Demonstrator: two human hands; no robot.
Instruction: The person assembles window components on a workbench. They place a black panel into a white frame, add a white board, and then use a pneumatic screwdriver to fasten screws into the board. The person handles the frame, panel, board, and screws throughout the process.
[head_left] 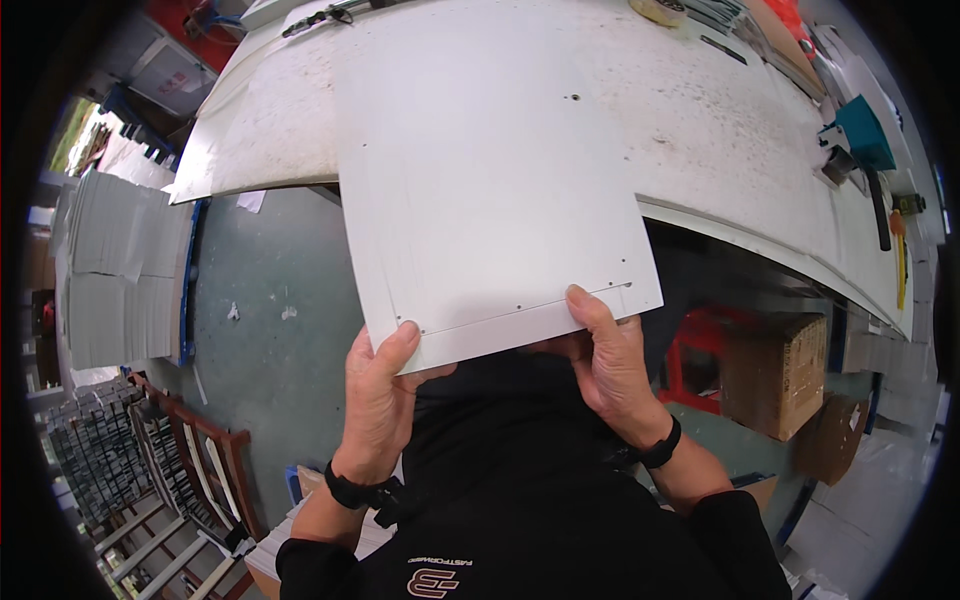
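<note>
A white flat panel [490, 200] with small drilled holes and a thin groove along its near edge stretches from my body out over the worktable. My left hand [385, 370] grips its near left corner, thumb on top and fingers curled underneath. Close to the near right corner, my right hand [610, 360] holds the same edge, its thumb pressed by the groove. Beneath the panel, most of my fingers are hidden. The panel's far part overlaps the white table top [270, 120], and its near part juts past the table's front edge.
Stacked white boards [125, 270] stand on the left floor, with a rack of metal strips [90, 450] nearer me. Cardboard boxes [770, 370] and a red stool [690, 350] sit under the table's right side. A teal tool [865, 135] lies at the table's right end.
</note>
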